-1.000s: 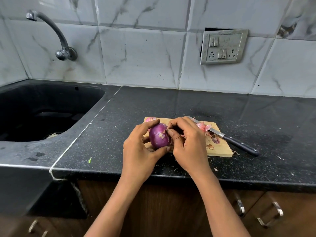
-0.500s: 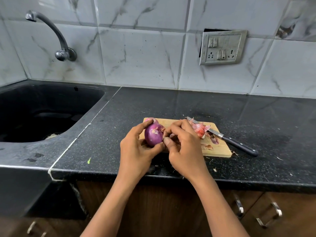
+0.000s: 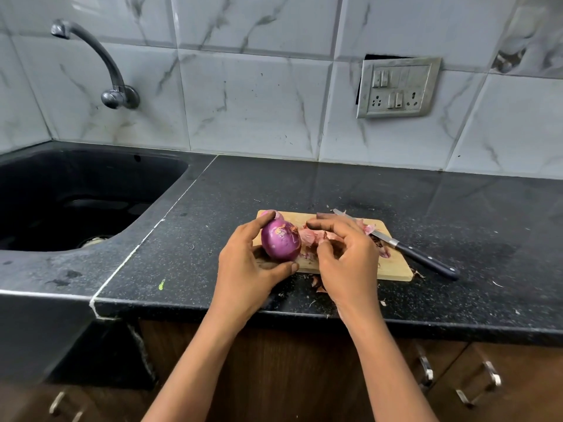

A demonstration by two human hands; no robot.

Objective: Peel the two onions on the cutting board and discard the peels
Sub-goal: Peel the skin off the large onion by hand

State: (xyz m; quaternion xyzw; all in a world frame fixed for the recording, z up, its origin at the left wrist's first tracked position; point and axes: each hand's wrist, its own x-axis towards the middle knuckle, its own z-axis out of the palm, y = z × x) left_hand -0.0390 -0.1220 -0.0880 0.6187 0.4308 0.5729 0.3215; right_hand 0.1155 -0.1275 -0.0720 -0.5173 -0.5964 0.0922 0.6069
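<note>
1. One onion gripped in left hand, thumb under, fingers over the top, above cutting board left end.
2. Right hand fingers curled just beside it at loose peels; can't tell if pinching.
3. Second onion just behind, mostly hidden.

bare left hand and bare right hand, both forearms bare to the bottom edge
</note>
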